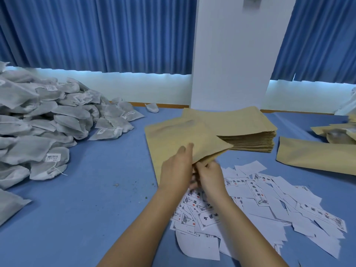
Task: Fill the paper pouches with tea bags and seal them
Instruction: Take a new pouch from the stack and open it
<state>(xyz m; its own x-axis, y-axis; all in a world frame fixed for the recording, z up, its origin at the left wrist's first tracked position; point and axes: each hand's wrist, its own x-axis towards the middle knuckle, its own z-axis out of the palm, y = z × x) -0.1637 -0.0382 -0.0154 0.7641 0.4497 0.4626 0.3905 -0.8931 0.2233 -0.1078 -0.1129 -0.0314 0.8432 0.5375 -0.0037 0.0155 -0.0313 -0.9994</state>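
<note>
Head view: printed labels (256,197) lie scattered on the blue surface (86,189), nearest the person. Just beyond, left hand (176,170) grips the near edge of a brown paper pouch (183,135), thumb on top. Right hand (210,176) fingers pinch the same edge from beneath. Pouch is tilted. Pouch stack (246,124) sits just behind. Tea bags (42,116) are heaped far left.

The white paper labels (257,192) show 中国 plus blurred characters; barcode stickers (53,157) on the tea bags (36,147) are unreadable.
</note>
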